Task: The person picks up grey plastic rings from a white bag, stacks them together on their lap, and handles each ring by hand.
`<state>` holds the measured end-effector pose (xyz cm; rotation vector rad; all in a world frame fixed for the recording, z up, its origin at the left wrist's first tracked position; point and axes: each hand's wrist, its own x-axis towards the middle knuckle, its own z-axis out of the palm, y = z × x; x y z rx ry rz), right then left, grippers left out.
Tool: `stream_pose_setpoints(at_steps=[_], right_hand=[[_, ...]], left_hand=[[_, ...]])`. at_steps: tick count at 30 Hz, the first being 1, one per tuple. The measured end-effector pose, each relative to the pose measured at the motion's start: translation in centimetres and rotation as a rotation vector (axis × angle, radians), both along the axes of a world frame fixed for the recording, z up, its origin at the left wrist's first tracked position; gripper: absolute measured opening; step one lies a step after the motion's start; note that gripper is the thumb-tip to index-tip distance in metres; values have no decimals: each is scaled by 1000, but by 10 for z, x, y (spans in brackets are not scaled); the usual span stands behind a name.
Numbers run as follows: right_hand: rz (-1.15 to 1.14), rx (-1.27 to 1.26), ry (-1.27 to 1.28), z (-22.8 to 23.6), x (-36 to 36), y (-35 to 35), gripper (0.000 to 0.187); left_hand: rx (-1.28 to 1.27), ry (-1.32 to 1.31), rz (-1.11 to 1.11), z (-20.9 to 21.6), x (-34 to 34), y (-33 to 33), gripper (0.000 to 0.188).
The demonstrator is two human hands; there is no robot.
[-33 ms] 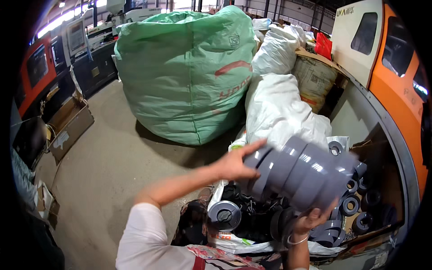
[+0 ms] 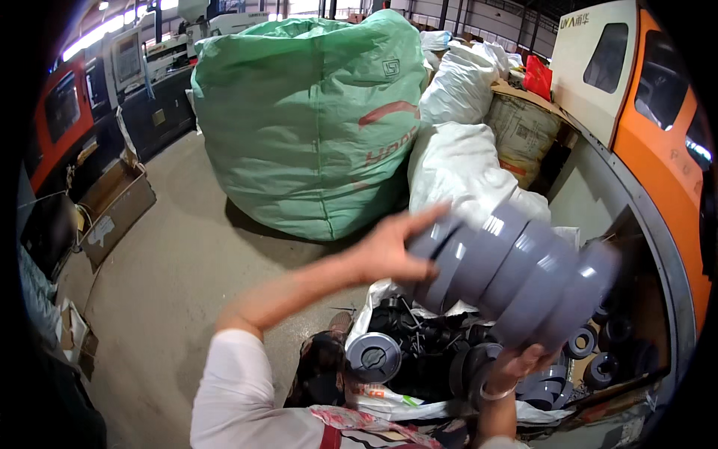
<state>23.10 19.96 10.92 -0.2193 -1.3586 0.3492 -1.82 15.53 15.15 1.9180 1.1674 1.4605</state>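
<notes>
The hands (image 2: 385, 251) (image 2: 517, 367) and grey rings (image 2: 516, 273) are blurred, the rings hiding part of a white sack (image 2: 456, 165).

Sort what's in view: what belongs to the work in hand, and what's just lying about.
Seemingly part of the work:
stack of grey rings, held between left hand and right hand
loose grey rings near the right hand

Apparently just lying about:
green sack
white sacks
red bag
cardboard box

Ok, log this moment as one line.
gray round parts: stacked, held aslant; left hand: at left end; right hand: at lower side
</notes>
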Motion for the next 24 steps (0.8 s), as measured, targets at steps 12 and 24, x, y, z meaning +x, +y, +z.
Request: stream_pose_setpoints(at_steps=[12,24], right_hand=[[122,56,-982,220,-154,108,60],[-357,-1010,-1209,-127,103,79,55]], left_hand=[[144,-1,684,129,-180,-5,60],[-815,820,-178,-266,6,-5,104]])
